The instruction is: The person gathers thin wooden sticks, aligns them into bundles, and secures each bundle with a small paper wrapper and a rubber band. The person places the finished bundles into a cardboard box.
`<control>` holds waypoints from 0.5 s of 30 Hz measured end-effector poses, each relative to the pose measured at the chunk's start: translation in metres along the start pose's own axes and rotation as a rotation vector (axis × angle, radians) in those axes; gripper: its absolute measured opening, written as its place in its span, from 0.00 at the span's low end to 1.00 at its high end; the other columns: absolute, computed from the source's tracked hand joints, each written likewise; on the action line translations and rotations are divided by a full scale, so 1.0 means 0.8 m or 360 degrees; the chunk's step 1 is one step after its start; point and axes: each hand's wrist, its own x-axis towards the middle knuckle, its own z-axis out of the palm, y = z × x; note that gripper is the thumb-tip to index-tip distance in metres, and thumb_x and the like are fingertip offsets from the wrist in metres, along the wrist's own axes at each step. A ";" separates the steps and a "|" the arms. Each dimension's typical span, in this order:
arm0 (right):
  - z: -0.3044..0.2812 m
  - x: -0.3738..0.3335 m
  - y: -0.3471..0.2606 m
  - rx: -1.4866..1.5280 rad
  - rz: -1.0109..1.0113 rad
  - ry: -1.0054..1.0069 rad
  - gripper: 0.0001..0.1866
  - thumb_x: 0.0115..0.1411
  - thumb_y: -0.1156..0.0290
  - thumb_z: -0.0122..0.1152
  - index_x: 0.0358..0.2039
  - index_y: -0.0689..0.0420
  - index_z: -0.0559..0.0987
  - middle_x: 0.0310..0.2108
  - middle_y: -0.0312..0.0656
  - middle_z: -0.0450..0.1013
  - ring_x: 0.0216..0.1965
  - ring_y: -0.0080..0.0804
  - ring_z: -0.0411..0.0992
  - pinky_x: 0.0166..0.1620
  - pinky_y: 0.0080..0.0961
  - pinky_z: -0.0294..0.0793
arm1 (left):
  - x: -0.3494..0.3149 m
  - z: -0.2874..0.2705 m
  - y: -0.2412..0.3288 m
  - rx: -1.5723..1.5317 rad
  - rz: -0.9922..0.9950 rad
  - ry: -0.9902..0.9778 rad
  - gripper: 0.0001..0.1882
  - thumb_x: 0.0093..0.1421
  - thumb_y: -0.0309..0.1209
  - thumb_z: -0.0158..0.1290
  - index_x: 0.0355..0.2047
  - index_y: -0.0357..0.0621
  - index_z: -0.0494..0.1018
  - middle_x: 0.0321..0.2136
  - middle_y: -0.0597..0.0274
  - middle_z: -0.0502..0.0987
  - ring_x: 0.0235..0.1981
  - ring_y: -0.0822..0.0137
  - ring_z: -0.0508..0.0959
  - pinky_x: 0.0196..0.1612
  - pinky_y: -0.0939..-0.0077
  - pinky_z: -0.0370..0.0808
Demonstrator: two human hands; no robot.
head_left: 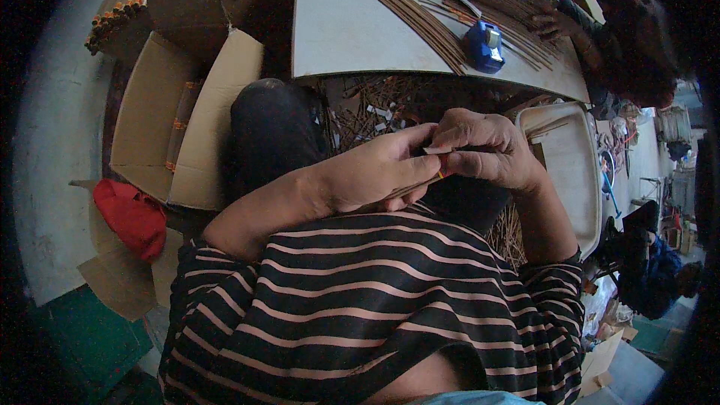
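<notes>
Blue plastic marks out the tape dispenser [485, 46], near the right end of the tabletop's [337, 30] near edge. Long brown sticks [409, 13] slant from the far edge to the near edge, ending just left of it; more lie to its right, where a co-worker's hand [555, 28] rests among them. The wearer's dark-clad knee [270, 124] stands between the tabletop's near left corner and an open cardboard box. Loose sticks and white scraps [382, 111] litter the space below the near edge.

That cardboard box [146, 112] holds brown bundles with orange bands [182, 116], lying along its inner right wall. Past its near corner, a red cloth [129, 219] (or perhaps a bag, its folds do not tell) lies by a second carton's flaps [124, 285]. Beside the tabletop's near right corner, a white tray [592, 172] has a few thin sticks [547, 129] by its far rim.

The thin stick bundle [414, 189], red and yellow at one end, is in front of the wearer's striped shirt [375, 285]. The left hand [375, 169] grasps it with curled fingers; the right hand [484, 146] pinches at the coloured end, thumb and forefinger nearly together.
</notes>
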 end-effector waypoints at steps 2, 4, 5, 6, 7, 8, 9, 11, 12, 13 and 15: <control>-0.001 -0.003 0.006 -0.0103 -0.0145 -0.0013 0.09 0.51 0.70 0.58 0.30 0.62 0.77 0.28 0.44 0.71 0.31 0.35 0.68 0.37 0.28 0.66 | 0.002 -0.001 0.000 -0.0052 -0.0039 -0.0036 0.25 0.62 0.38 0.40 0.56 0.42 0.50 0.19 0.65 0.67 0.14 0.78 0.64 0.17 0.88 0.63; -0.004 -0.004 0.008 -0.0161 -0.0243 -0.0030 0.08 0.53 0.70 0.57 0.30 0.61 0.77 0.28 0.42 0.71 0.32 0.34 0.68 0.37 0.27 0.66 | 0.002 0.001 0.002 -0.0161 -0.0064 -0.0042 0.23 0.62 0.39 0.38 0.55 0.42 0.52 0.19 0.64 0.68 0.14 0.77 0.65 0.17 0.88 0.63; -0.005 -0.005 0.009 -0.0189 -0.0292 -0.0041 0.07 0.54 0.70 0.56 0.30 0.60 0.78 0.28 0.42 0.72 0.33 0.34 0.68 0.37 0.27 0.66 | 0.003 0.001 0.003 -0.0248 -0.0062 -0.0049 0.22 0.62 0.40 0.37 0.53 0.42 0.54 0.19 0.63 0.68 0.14 0.76 0.65 0.17 0.87 0.63; -0.006 -0.005 0.010 -0.0199 -0.0314 -0.0040 0.07 0.54 0.70 0.57 0.30 0.60 0.78 0.28 0.42 0.72 0.33 0.34 0.68 0.37 0.27 0.66 | 0.003 0.000 0.003 -0.0335 -0.0059 -0.0056 0.21 0.63 0.41 0.36 0.51 0.42 0.56 0.19 0.62 0.69 0.14 0.76 0.65 0.16 0.87 0.64; -0.007 -0.005 0.011 -0.0208 -0.0336 -0.0040 0.07 0.54 0.70 0.57 0.30 0.60 0.78 0.28 0.41 0.72 0.33 0.34 0.68 0.37 0.28 0.66 | 0.004 0.000 0.003 -0.0420 -0.0056 -0.0062 0.21 0.63 0.43 0.35 0.49 0.42 0.58 0.19 0.62 0.69 0.13 0.76 0.66 0.16 0.87 0.64; -0.008 -0.005 0.011 -0.0218 -0.0359 -0.0040 0.07 0.54 0.69 0.57 0.30 0.60 0.78 0.28 0.41 0.72 0.33 0.35 0.68 0.37 0.28 0.66 | 0.005 -0.001 0.002 -0.0407 -0.0066 -0.0069 0.20 0.63 0.44 0.33 0.47 0.42 0.59 0.18 0.61 0.69 0.13 0.76 0.66 0.16 0.86 0.64; -0.008 -0.005 0.012 -0.0202 -0.0354 -0.0047 0.07 0.54 0.70 0.57 0.30 0.60 0.78 0.29 0.42 0.72 0.33 0.35 0.68 0.37 0.28 0.66 | 0.006 -0.003 -0.002 -0.0394 -0.0077 -0.0077 0.20 0.63 0.44 0.32 0.45 0.42 0.60 0.18 0.61 0.69 0.13 0.76 0.66 0.16 0.86 0.64; -0.010 -0.007 0.011 -0.0175 -0.0343 -0.0055 0.07 0.53 0.70 0.57 0.30 0.60 0.78 0.29 0.42 0.72 0.33 0.35 0.68 0.37 0.28 0.67 | 0.008 -0.003 -0.002 -0.0370 -0.0094 -0.0094 0.19 0.63 0.45 0.31 0.41 0.42 0.62 0.17 0.60 0.69 0.12 0.75 0.66 0.15 0.86 0.63; -0.010 -0.007 0.010 -0.0159 -0.0350 -0.0073 0.07 0.53 0.70 0.57 0.30 0.60 0.78 0.30 0.43 0.72 0.33 0.35 0.68 0.37 0.28 0.67 | 0.008 -0.002 0.000 -0.0361 -0.0099 -0.0101 0.19 0.64 0.45 0.31 0.39 0.43 0.62 0.17 0.61 0.69 0.12 0.76 0.65 0.15 0.86 0.63; -0.012 -0.006 0.009 -0.0144 -0.0358 -0.0089 0.07 0.53 0.71 0.57 0.30 0.60 0.78 0.30 0.43 0.72 0.33 0.35 0.68 0.37 0.28 0.67 | 0.009 -0.001 0.002 -0.0350 -0.0105 -0.0108 0.18 0.64 0.44 0.32 0.37 0.43 0.63 0.17 0.61 0.69 0.11 0.76 0.65 0.14 0.86 0.63; -0.016 -0.006 0.008 -0.0123 -0.0343 -0.0135 0.07 0.53 0.71 0.57 0.30 0.60 0.78 0.31 0.44 0.72 0.34 0.36 0.68 0.38 0.29 0.67 | 0.011 0.000 0.002 -0.0427 -0.0133 -0.0150 0.16 0.64 0.42 0.34 0.39 0.43 0.63 0.18 0.63 0.69 0.12 0.77 0.65 0.14 0.88 0.63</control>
